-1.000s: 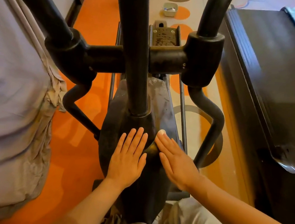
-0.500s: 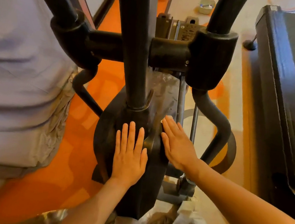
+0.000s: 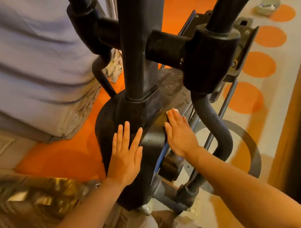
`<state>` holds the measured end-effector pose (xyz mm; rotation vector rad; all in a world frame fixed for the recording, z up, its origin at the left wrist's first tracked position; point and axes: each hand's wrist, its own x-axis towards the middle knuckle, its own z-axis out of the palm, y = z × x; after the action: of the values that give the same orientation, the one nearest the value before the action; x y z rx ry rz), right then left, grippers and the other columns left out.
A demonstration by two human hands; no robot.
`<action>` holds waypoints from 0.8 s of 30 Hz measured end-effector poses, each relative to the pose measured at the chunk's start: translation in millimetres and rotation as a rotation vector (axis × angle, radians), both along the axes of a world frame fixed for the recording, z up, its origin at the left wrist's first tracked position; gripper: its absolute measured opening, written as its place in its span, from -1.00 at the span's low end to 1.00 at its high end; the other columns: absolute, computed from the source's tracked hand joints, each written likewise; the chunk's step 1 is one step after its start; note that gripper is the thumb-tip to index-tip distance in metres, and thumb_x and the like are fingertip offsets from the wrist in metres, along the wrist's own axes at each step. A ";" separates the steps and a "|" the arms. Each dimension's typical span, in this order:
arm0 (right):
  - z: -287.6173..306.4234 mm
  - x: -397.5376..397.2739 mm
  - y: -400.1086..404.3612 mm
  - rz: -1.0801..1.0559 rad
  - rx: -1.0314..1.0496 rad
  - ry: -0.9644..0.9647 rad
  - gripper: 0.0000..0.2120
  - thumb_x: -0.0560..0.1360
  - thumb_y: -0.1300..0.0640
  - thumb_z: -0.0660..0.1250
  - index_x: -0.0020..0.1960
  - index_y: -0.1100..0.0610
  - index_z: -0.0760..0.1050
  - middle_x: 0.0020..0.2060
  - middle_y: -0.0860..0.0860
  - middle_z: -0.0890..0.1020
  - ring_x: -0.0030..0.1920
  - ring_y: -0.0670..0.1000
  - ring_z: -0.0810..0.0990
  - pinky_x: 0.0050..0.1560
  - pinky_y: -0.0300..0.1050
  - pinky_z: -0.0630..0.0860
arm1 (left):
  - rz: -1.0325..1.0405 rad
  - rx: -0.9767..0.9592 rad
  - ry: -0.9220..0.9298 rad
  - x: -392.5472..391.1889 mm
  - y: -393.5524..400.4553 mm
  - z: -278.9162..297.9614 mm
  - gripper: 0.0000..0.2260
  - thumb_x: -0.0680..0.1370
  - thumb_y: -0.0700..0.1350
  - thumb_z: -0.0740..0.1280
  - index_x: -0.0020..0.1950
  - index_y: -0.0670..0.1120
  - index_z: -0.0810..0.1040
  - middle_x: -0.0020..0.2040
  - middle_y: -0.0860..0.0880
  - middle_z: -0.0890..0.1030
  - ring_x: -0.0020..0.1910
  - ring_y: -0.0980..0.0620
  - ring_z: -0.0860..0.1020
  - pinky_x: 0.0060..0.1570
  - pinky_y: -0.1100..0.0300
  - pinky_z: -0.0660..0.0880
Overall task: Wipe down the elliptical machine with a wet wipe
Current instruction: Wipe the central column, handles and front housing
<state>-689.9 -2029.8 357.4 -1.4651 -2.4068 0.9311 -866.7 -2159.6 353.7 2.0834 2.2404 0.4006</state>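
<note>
Here the right hand [image 3: 179, 133], fingers flat, presses the wet wipe [image 3: 173, 111] on the elliptical machine [image 3: 137, 116] housing's one-o'clock flank, left hand [image 3: 125, 154] flat bracing — the barely-showing wipe could slip out.

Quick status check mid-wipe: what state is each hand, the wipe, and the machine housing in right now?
Left hand: flat, fingers straight, resting on the housing.
Right hand: flat, pressing the wipe against the housing's right side.
White wet wipe: mostly hidden under the right hand's fingers, only an edge showing.
Black plastic elliptical housing: dusty and smudged above the right hand.
</note>
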 end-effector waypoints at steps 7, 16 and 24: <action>6.8 7.8 -32.5 0.134 0.105 0.147 -0.47 0.69 -0.02 -0.02 0.59 0.13 -0.05 0.57 0.01 -0.05 0.54 -0.09 -0.20 0.54 -0.12 -0.19 | -0.008 -0.007 -0.017 -2.0 1.5 -1.8 -0.54 0.71 0.10 -0.18 0.60 0.02 -0.04 0.61 -0.06 -0.26 0.60 -0.11 -0.19 0.48 -0.18 0.03; 0.8 10.4 -2.6 0.166 0.088 0.066 -0.42 0.67 -0.14 -0.12 0.59 0.12 -0.05 0.58 0.08 0.02 0.56 -0.02 -0.11 0.56 -0.02 -0.11 | 0.009 -0.032 -0.038 -1.4 1.9 -0.1 -0.54 0.70 0.12 -0.18 0.60 0.05 -0.05 0.61 -0.07 -0.18 0.60 -0.09 -0.18 0.47 -0.20 0.05; 9.1 -25.8 14.2 0.056 -0.009 0.002 -0.36 0.63 -0.18 -0.21 0.59 0.16 -0.08 0.58 0.09 -0.01 0.57 0.04 -0.13 0.54 -0.08 -0.22 | -0.015 -0.047 -0.004 -2.2 0.9 -0.3 -0.54 0.70 0.11 -0.19 0.61 0.04 -0.05 0.62 -0.07 -0.26 0.60 -0.13 -0.18 0.47 -0.18 0.00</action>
<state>-715.7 -2015.6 366.6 -1.4061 -2.4571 0.9561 -868.8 -2158.7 353.4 2.0737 2.2084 0.3473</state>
